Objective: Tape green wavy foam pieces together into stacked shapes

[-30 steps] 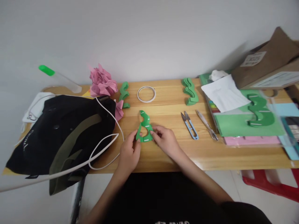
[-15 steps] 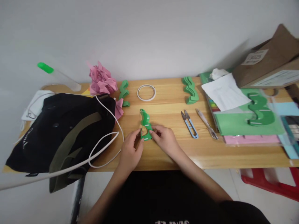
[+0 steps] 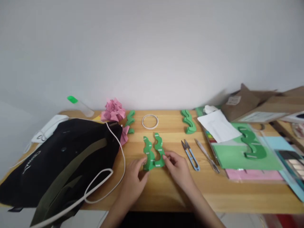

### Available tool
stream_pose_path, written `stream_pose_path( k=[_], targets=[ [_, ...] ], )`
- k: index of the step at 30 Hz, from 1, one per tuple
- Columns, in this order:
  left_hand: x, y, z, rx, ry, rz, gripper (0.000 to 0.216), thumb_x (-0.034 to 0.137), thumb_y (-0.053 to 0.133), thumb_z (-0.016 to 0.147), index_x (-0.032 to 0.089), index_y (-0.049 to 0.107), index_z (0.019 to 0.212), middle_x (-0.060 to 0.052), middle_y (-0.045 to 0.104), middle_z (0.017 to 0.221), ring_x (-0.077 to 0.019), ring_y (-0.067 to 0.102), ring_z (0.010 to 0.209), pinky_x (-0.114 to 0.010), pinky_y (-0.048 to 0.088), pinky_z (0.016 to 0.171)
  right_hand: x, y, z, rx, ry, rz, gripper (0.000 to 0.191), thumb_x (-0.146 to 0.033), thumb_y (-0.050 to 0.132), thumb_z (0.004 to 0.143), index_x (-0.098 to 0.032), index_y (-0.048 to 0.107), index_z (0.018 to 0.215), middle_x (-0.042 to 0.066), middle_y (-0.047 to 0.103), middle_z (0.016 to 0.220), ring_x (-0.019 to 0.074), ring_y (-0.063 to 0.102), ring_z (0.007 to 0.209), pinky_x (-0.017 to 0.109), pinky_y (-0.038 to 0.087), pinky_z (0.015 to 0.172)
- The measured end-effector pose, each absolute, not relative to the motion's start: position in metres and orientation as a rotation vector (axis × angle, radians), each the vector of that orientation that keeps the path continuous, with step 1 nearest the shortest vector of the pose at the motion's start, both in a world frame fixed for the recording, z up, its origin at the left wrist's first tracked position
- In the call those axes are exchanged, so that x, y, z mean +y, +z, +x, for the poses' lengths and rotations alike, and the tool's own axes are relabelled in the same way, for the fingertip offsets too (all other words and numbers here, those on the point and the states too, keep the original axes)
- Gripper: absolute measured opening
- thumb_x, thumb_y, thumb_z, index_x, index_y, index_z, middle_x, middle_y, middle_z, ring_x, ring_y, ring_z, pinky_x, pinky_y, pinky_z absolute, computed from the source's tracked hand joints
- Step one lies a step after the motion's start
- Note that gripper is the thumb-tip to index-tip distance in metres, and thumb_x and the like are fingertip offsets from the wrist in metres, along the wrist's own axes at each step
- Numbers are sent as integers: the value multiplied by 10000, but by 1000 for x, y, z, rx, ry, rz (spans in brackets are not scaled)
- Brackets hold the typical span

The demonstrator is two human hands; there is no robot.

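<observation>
Between my hands, low over the wooden table, is a wavy-edged green paper cutout (image 3: 159,147) spread into two strips joined near the bottom. Short white tape-like strips mark its surface. My left hand (image 3: 135,177) pinches the lower left edge between thumb and fingers. On the lower right edge, the thumb and fingers of my right hand (image 3: 177,167) close on the paper. Blue-handled thread snips (image 3: 191,155) lie right of my right hand, with a pen-like tool (image 3: 206,155) beside them. A thin white tape roll (image 3: 150,122) lies beyond the paper.
Stacked green wavy cutouts (image 3: 188,121) and another group (image 3: 130,120) stand toward the wall. A black bag (image 3: 78,155) with a white cable (image 3: 122,148) covers the left side. Pink folded paper (image 3: 113,110), green sheets (image 3: 228,155) and a cardboard box (image 3: 251,104) also occupy the table.
The green paper cutout has been spread wider, so its two wavy strips now stand apart. My right hand has shifted away from my left. The view has tilted upward, showing more wall.
</observation>
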State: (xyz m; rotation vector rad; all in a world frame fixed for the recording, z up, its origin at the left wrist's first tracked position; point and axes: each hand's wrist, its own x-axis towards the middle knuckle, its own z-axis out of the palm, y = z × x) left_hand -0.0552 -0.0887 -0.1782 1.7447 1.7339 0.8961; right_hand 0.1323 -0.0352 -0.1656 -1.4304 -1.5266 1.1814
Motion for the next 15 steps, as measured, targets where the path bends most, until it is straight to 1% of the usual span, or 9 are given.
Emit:
stream_pose_path(
  k=[3,6,8,10,11,12,13,15],
  targets=[
    [-87,-181,-54,1722,879,1711,425,117,598,729,227,638,1137,-81,685,1071,-253,655,1034,-457,526,944,-31,-166,143,-1434,1238,-1407,343,-489,578,821,-165,686,782,10,589,549,124,465,418,239,380,395],
    [-82,-175,-56,1739,919,1660,429,191,658,730,219,627,1157,-100,636,1138,-273,632,1078,-475,514,955,-25,-160,152,-1315,1251,-1408,452,-612,617,756,-164,673,758,-2,557,510,112,435,374,237,364,353],
    [-73,-161,-58,1740,1012,1646,407,269,677,755,205,624,1154,-110,616,1124,-276,632,1045,-479,519,928,-20,-151,159,-1267,1217,-1423,507,-671,635,705,-167,660,747,-9,543,485,112,438,361,235,365,343],
    [-63,-135,-58,1652,1174,1664,352,312,664,794,199,626,1125,-102,617,1075,-255,630,982,-450,529,884,-13,-141,166,-1265,1174,-1431,527,-695,642,674,-173,645,747,-12,543,481,109,437,354,234,367,337],
    [-59,-117,-57,1537,1272,1676,293,314,639,825,202,632,1096,-92,622,1042,-236,626,945,-412,539,837,-9,-136,169,-1276,1157,-1430,525,-695,640,670,-176,638,750,-11,548,484,109,438,353,235,370,337],
    [-56,-98,-54,1372,1388,1674,209,310,583,873,209,643,1046,-78,631,1007,-213,623,902,-372,540,793,-6,-133,170,-1289,1140,-1427,519,-690,635,673,-179,633,760,-13,549,484,108,435,350,236,371,335],
    [-56,-76,-50,1148,1459,1668,172,298,521,915,215,649,994,-57,636,940,-191,622,855,-344,539,773,-3,-131,171,-1306,1125,-1424,505,-679,629,679,-181,628,764,-14,549,482,110,434,348,237,373,334],
    [-61,-36,-37,723,1464,1707,185,273,469,946,235,650,948,-22,656,821,-179,634,818,-323,542,758,0,-132,169,-1346,1086,-1421,458,-642,617,701,-187,623,751,-4,559,487,120,455,360,246,391,347]
  ],
)
